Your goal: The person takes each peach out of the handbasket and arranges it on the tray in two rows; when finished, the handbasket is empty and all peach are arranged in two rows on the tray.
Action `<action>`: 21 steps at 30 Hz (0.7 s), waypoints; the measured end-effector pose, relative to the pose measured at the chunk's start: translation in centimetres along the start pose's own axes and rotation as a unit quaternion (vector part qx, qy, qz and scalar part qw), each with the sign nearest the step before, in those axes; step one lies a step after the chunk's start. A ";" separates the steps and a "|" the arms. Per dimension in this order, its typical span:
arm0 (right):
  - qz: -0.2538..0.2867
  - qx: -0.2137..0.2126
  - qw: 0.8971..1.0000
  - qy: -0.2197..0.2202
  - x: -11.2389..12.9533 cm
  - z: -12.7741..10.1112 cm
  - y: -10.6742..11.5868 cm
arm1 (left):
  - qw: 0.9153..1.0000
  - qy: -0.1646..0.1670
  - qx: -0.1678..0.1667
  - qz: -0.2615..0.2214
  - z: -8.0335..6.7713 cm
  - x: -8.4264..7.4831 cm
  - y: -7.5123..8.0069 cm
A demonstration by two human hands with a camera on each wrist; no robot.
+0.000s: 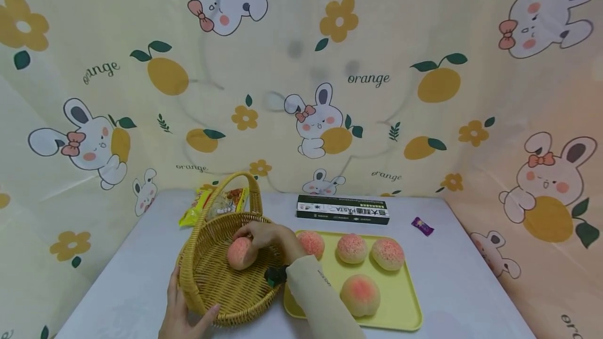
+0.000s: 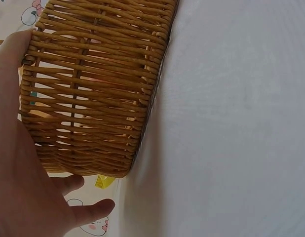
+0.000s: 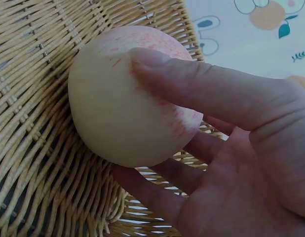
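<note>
Pale pink and rounded, the peach bun (image 1: 242, 253) sits inside the wicker basket (image 1: 207, 276), held by your right hand (image 1: 268, 235); its fingers (image 3: 202, 89) curl over the top and underneath. It looks soft and light, so cup it rather than squeeze. Nearly round, it has no clear long axis; the blushed side faces up. Your left hand (image 1: 181, 315) rests open-fingered against the basket's outer wall.

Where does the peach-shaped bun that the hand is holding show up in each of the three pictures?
Head view: the held bun sits left of centre, inside the wicker basket, under the right hand.
Left wrist view: not in it; only the basket's outer wall and the left hand.
Right wrist view: it fills the middle, gripped by fingers.
Shared landmark: the wicker basket.
</note>
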State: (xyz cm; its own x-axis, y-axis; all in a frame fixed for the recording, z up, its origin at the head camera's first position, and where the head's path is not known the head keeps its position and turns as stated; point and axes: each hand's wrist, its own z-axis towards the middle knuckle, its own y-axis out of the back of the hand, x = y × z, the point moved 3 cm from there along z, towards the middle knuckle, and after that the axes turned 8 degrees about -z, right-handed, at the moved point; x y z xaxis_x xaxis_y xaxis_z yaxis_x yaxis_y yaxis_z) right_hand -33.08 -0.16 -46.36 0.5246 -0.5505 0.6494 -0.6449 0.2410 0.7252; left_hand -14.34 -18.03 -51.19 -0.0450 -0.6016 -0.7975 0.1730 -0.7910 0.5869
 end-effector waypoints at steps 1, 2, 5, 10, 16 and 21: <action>-0.005 0.000 1.000 0.002 0.0 0.0 0.0 | 1.000 0.003 0.001 0.000 0.0 0.0 0.0; -0.009 -0.001 1.000 0.002 0.0 -0.1 -0.1 | 1.000 0.003 0.002 0.000 0.0 0.0 0.0; -0.016 -0.001 1.000 0.002 -0.1 -0.1 -0.2 | 1.000 0.007 0.009 -0.001 -0.1 0.1 0.0; -0.014 -0.004 1.000 0.002 -0.5 -0.2 -0.4 | 1.000 0.017 0.020 -0.003 -0.2 0.1 -0.1; -0.002 -0.019 1.000 0.002 -0.6 -0.4 -0.1 | 1.000 0.008 0.012 -0.002 -0.1 0.0 -0.1; 0.039 -0.039 0.999 0.001 -0.4 -1.0 0.6 | 1.000 0.011 0.006 0.001 0.0 -0.1 0.0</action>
State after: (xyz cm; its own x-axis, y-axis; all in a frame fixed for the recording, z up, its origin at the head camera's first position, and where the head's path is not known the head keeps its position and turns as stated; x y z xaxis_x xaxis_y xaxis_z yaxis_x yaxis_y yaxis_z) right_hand -33.14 0.98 -45.94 0.4757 -0.5270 0.7043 -0.6386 0.3437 0.6885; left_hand -14.38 -17.95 -51.16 -0.0239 -0.6007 -0.7991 0.1605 -0.7913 0.5900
